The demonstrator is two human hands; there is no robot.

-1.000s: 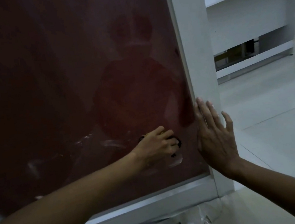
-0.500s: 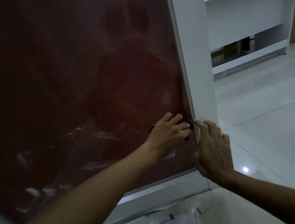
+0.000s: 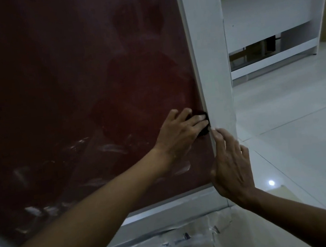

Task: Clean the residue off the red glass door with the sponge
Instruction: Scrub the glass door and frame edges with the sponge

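Now | left hand (image 3: 181,130) grips sponge (image 3: 264,125) on red glass door (image 3: 72,83) | right hand (image 3: 233,168) flat on frame (image 3: 209,57)

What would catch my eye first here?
The big dark red glass door fills the left, with white residue smeared across its lower part. The left hand presses a dark sponge against the glass by the white frame, where the right hand rests.
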